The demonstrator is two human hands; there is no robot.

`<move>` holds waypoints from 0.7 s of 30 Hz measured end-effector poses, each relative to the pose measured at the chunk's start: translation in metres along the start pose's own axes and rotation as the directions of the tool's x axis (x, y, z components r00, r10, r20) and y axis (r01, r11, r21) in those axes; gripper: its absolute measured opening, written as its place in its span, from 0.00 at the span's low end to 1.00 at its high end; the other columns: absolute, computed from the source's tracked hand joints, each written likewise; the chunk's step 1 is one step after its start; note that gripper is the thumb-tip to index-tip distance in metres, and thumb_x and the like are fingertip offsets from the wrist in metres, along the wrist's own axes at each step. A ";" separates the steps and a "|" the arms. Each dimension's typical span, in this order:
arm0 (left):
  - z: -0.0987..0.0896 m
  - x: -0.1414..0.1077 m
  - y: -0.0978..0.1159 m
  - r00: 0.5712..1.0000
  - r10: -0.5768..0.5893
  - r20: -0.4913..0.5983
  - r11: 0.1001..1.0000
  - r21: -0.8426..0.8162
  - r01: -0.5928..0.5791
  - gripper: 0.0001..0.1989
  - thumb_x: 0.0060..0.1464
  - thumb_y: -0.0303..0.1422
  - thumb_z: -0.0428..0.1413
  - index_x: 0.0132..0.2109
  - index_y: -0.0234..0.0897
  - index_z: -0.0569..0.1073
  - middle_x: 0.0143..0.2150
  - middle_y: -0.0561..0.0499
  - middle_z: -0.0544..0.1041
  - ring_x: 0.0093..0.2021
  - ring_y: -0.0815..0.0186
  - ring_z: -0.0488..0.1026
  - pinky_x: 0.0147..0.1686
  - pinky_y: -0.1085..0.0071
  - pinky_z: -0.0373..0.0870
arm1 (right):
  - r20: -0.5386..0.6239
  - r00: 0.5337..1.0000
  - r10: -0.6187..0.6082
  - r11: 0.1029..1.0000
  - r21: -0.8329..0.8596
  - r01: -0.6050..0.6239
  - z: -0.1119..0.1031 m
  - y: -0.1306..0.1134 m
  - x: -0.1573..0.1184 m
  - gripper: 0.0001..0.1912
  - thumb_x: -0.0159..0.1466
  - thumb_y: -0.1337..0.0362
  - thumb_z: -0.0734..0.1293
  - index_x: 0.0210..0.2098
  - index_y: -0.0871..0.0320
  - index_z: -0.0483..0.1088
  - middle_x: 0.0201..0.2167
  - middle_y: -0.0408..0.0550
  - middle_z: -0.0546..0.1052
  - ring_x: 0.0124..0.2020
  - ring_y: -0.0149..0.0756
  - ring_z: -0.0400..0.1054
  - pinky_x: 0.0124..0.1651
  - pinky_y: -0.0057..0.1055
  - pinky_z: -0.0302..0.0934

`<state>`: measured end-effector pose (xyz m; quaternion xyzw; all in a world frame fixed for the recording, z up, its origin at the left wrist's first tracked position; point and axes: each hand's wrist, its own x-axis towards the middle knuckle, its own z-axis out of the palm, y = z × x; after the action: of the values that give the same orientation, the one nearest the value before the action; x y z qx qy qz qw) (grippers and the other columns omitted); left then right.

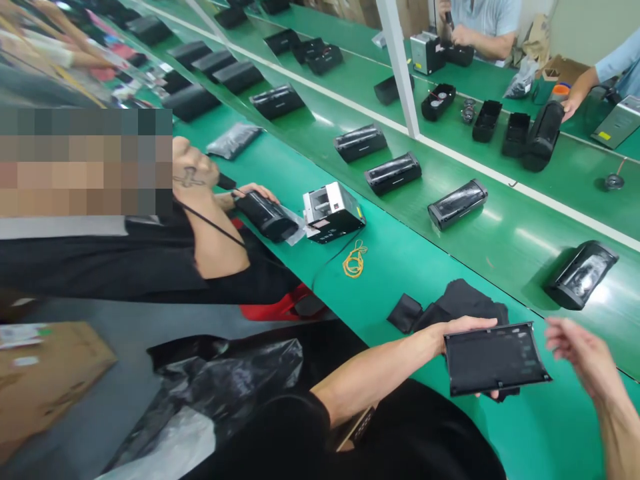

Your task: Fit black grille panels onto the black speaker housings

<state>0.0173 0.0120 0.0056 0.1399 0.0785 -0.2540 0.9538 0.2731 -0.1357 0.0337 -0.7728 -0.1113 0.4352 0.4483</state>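
Observation:
My left hand grips a black, slightly curved rectangular panel, which looks like a speaker grille. Its rimmed inner side faces up, with small tabs along the edges. Fingertips show beneath its lower edge. Just right of the panel, apart from it, is my right hand. Its fingers are bent and blurred, so I cannot tell whether they hold anything small. Behind the panel, black cloth-like sheets lie heaped on the green bench, with a smaller folded black piece at their left.
Several black speaker housings, one nearby, rest on the green conveyor. On my left, a co-worker's hand touches another housing beside a metal-cased device. Yellow cord lies on the bench. A white post rises beyond.

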 end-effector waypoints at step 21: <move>-0.050 0.004 0.051 0.667 0.743 0.056 0.669 -0.116 -0.734 0.55 0.47 0.68 0.59 0.67 0.27 0.70 0.50 0.37 0.81 0.45 0.50 0.81 0.48 0.54 0.77 | -0.152 0.960 -0.235 0.968 -0.127 0.217 0.058 -0.073 0.150 0.57 0.43 0.39 0.79 0.65 0.58 0.63 0.50 0.54 0.75 0.42 0.49 0.73 0.55 0.54 0.71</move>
<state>0.0428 0.0671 -0.0309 0.1070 -0.0215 0.1509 0.9825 0.3344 0.0252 -0.0072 -0.8120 -0.1849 0.3083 0.4598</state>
